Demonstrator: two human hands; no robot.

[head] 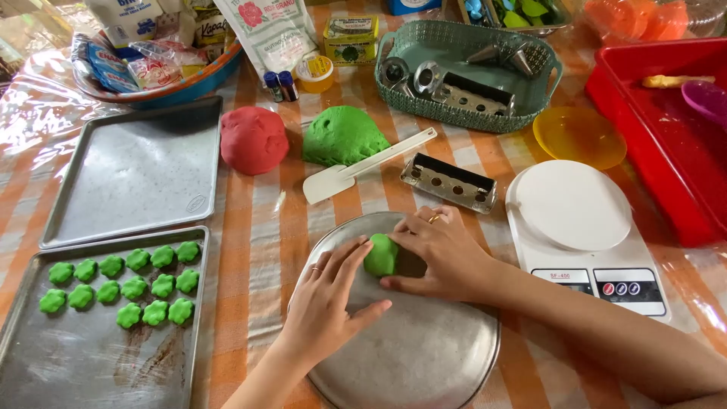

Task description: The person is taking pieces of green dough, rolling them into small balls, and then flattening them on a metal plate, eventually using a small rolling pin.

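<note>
Green dough lump (380, 255) between both hands

The near half of the round metal plate (424, 356) lay bare, at lower centre of the frame. A striped strip of counter (254, 227) ran open between the plate and the cookie tray (30, 363) at lower left. The spatula (363, 167) and perforated metal mould (448, 182) blocked the way just above the plate, and the white scale (575, 220) crowded its right.

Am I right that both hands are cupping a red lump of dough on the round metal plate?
Not quite: the lump of dough is green, not red, as the head view shows. The left hand and right hand do cup it on the round metal plate.
</note>
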